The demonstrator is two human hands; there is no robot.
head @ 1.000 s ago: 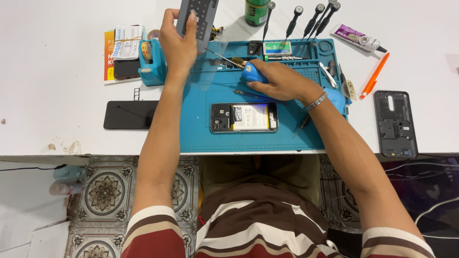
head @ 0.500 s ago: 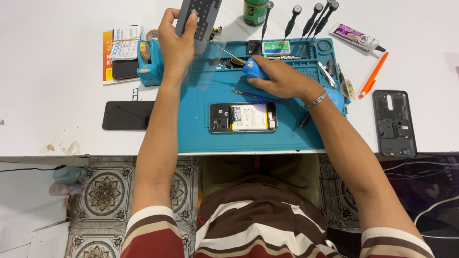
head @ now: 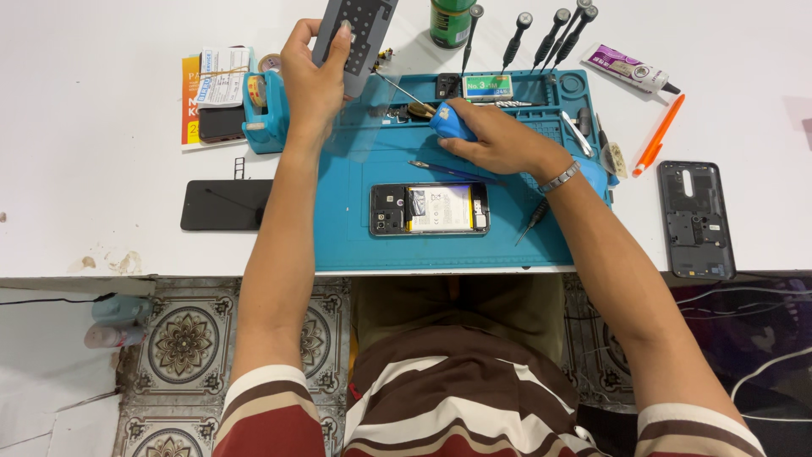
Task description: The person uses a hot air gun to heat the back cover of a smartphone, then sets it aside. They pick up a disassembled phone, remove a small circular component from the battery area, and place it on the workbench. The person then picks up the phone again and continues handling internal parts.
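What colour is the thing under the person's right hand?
Blue: the small tool under the right hand, seen in the head view.

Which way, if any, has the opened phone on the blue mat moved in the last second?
No. The opened phone lies at the same spot on the blue mat, just as near the mat's front edge as before.

Matt blue rubbery mat [head: 355, 237]; glossy black glass panel [head: 224, 205]; smooth white tabletop [head: 85, 127].

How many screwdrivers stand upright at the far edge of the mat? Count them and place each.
5. One stands beside the green can; one is just right of it; three cluster farther right. Their tops leave the frame, so more may be hidden.
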